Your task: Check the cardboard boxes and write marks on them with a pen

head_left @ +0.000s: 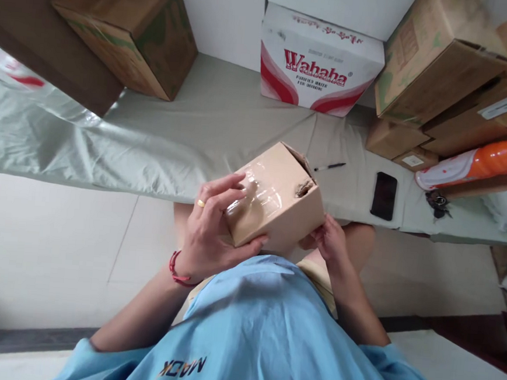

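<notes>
A small brown cardboard box [280,183] is held tilted above my lap, at the near edge of the cloth-covered surface. Clear tape shines across its upper face, and a torn hole shows near its right corner. My left hand [216,222], with a ring and a red bracelet, grips the box's left end, thumb along the near side and fingers over the top. At the lower right corner my right hand [331,237] holds the box with its fingers partly hidden beneath it.
Beyond the box lie a pen [331,167], a black phone [384,195] and keys [438,203]. An orange-and-white bottle [479,164] lies at right. A white Wahaba carton [320,63] stands behind, with brown cartons [435,58] to the right and another carton [130,28] at left.
</notes>
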A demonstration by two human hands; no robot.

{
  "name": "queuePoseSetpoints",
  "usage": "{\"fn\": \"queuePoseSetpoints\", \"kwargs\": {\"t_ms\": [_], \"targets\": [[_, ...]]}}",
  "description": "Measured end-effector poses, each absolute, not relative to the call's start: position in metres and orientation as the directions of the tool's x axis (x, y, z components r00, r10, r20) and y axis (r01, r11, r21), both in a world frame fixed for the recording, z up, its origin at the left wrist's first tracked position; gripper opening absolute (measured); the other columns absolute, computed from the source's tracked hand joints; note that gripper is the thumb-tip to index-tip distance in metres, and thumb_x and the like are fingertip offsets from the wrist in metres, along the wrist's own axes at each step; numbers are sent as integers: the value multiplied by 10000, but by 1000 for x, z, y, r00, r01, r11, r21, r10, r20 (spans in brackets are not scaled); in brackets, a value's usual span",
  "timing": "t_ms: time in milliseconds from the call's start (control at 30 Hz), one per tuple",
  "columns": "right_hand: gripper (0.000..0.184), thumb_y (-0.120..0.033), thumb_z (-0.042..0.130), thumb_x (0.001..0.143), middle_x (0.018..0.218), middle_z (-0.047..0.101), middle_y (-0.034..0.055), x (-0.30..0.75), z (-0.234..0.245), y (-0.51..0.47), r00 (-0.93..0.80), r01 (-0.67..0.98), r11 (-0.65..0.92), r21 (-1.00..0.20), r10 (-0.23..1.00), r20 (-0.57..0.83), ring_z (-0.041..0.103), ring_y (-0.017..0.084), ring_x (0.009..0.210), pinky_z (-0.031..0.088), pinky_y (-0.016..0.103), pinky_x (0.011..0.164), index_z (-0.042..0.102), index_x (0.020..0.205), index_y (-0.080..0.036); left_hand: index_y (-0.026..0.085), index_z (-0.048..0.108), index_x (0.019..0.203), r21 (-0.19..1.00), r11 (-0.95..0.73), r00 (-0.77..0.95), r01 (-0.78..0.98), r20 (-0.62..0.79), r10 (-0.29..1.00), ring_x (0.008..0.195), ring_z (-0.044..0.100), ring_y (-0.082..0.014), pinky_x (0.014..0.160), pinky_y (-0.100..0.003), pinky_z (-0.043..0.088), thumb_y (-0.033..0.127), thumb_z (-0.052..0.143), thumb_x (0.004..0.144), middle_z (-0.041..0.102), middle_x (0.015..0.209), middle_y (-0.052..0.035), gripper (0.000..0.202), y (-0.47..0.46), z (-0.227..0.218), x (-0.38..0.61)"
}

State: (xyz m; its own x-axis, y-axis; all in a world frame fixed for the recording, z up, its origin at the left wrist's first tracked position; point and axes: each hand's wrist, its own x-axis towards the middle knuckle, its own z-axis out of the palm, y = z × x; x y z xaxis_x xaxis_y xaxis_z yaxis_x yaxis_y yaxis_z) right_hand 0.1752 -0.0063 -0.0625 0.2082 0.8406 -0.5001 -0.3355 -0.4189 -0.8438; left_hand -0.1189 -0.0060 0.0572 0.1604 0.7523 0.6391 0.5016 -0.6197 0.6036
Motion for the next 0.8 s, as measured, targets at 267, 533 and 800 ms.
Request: {"fn": "queuePoseSetpoints", "kwargs": {"t_ms": [267, 533, 800], "targets": [[254, -422, 742, 823, 864, 779, 36, 202, -48, 15, 241, 201, -398, -895, 906, -348, 682, 223, 820, 559, 312, 721, 756, 967, -214, 236, 662, 1207, 326, -766, 440, 553, 667, 601, 1224, 679, -343, 1153, -632, 474, 469, 787, 931, 778, 1328, -119, 382, 11, 71, -92], [445, -261, 491, 964, 1273, 763, 193, 249, -26, 121, 250, 880, -258, -399, 966, -72, 706, 305, 1091, 516, 402, 1012, 780, 1274, -123, 191, 734, 1023, 263, -763, 539, 591, 575, 616, 1455, 615, -310, 1255, -482, 438, 264, 636, 1025, 746, 1443, -97, 122, -21, 82, -70], [461, -226, 578, 1009, 1264, 783, 236, 223, -19, 177, 48, 999, -44, 24, 969, -242, 715, 304, 1112, 472, 363, 928, 698, 1447, -149, 318, 649, 1520, 169, -728, 605, 665, 450, 657, 1477, 538, -338, 1209, -510, 395, 241, 697, 1009, 624, 1631, -4, 519, -35, 82, -56]]}}
